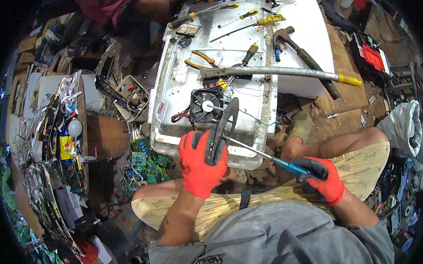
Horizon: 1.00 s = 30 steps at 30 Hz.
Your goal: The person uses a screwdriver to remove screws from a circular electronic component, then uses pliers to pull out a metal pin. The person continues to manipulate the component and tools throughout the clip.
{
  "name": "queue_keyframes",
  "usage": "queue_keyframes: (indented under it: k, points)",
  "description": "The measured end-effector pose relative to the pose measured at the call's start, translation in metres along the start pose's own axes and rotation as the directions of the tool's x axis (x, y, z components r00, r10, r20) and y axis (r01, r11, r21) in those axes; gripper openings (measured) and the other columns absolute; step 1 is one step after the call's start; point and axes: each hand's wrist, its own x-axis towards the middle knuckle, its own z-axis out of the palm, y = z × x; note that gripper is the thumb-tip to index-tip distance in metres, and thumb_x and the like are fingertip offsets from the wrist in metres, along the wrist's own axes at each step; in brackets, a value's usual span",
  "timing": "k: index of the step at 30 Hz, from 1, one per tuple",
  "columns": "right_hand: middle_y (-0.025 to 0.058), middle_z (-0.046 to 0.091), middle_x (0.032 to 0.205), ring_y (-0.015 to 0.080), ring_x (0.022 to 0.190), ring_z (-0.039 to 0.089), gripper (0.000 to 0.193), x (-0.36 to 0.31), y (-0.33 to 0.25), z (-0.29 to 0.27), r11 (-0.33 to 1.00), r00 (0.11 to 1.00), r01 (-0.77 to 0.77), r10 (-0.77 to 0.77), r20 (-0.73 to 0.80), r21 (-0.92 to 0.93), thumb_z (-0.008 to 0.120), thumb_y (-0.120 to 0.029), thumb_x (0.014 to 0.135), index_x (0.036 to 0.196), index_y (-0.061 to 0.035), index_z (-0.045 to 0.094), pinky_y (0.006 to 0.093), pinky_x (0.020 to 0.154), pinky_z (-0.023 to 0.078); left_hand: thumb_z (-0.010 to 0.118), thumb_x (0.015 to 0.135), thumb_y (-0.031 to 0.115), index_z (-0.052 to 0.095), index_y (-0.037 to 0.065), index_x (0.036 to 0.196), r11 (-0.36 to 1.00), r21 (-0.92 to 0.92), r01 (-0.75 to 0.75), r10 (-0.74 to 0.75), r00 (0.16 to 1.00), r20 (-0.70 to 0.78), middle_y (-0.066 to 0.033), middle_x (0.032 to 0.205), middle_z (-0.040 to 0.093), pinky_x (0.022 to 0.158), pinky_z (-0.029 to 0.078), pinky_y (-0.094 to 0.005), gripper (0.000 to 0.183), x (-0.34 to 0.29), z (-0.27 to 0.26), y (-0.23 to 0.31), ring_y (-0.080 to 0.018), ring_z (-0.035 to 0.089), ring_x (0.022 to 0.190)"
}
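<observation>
My left hand (201, 165), in a red and black glove, grips a dark oval frame-like piece (231, 111) and holds it tilted up over the near end of the white panel (250, 151). My right hand (326, 180), gloved alike, is wrapped round the teal handle of a screwdriver (282, 164). Its shaft runs up and left, and the tip meets the lower part of the oval piece; the exact contact is hard to make out. Just beyond my left hand lies a black square cooling fan (202, 106) with a white hub, partly covered by the oval piece.
Beyond the fan lie a ribbed metal tube (284, 71) with a yellow end, pliers (201, 60), a hammer (305, 57) and several yellow-handled screwdrivers (268, 20). Green circuit boards (142, 161) and a scrap-filled tub (134, 95) are at left. Another person's red clothing (103, 9) shows at the far left.
</observation>
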Motion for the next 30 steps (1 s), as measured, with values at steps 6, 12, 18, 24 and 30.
queue_keyframes:
  k: [6, 12, 18, 24, 30]
  points:
    - [0.0082, 0.067, 0.115, 0.0127, 0.104, 0.059, 0.051, 0.001, -0.005, 0.0, 1.0, 1.0, 0.002, -0.002, 0.025, 0.004, 0.063, 0.001, 0.08, 0.131, 0.0024, 0.057, 0.0287, 0.094, 0.047, 0.079, 0.068, 0.018, 0.065, 0.001, 0.11, 0.999, -0.028, -0.016, 0.018, 0.997, 0.07, -0.0192, 0.102, 0.057, 0.086, 0.044, -0.0491, 0.047, 0.001, 0.0, -0.001, -0.0385, 0.053, 0.096]
    - [0.0078, 0.067, 0.114, 0.0125, 0.104, 0.059, 0.051, 0.002, -0.006, -0.002, 1.0, 0.999, -0.004, 0.003, 0.051, 0.009, 0.063, 0.001, 0.079, 0.131, 0.0022, 0.057, 0.0288, 0.094, 0.047, 0.074, 0.069, 0.007, 0.066, 0.002, 0.106, 0.999, -0.02, -0.026, 0.026, 0.999, 0.03, -0.016, 0.097, 0.06, 0.082, 0.045, -0.046, 0.039, 0.005, 0.0, 0.004, -0.0372, 0.056, 0.092]
    - [0.0068, 0.068, 0.103, 0.0105, 0.091, 0.06, 0.047, 0.003, -0.01, -0.001, 0.991, 0.992, -0.111, 0.106, 0.064, 0.071, 0.063, -0.008, 0.084, 0.13, 0.0028, 0.057, 0.0259, 0.083, 0.049, 0.076, 0.069, 0.009, 0.065, 0.001, 0.108, 0.999, -0.008, -0.051, 0.051, 0.998, 0.021, -0.0165, 0.1, 0.059, 0.083, 0.045, -0.0457, 0.042, 0.004, -0.001, 0.003, -0.0376, 0.055, 0.093]
    - [0.0061, 0.066, 0.081, 0.0093, 0.06, 0.056, 0.043, 0.006, -0.016, -0.001, 0.916, 0.958, -0.286, 0.268, 0.101, 0.282, 0.063, -0.02, 0.09, 0.127, 0.0025, 0.06, 0.023, 0.053, 0.046, 0.078, 0.067, 0.009, 0.065, 0.0, 0.108, 0.999, -0.014, -0.04, 0.041, 0.999, 0.033, -0.0172, 0.1, 0.059, 0.083, 0.046, -0.0457, 0.043, 0.005, -0.001, 0.004, -0.0377, 0.055, 0.093]
    - [0.0082, 0.066, 0.075, 0.0093, 0.049, 0.052, 0.041, 0.009, -0.021, -0.004, 0.863, 0.93, -0.367, 0.347, 0.12, 0.347, 0.063, -0.023, 0.091, 0.123, 0.0019, 0.063, 0.0228, 0.042, 0.042, 0.078, 0.067, 0.009, 0.065, 0.0, 0.107, 0.999, -0.031, -0.031, 0.033, 0.998, 0.05, -0.0168, 0.099, 0.058, 0.081, 0.046, -0.0458, 0.043, 0.006, -0.001, 0.006, -0.0374, 0.055, 0.092]
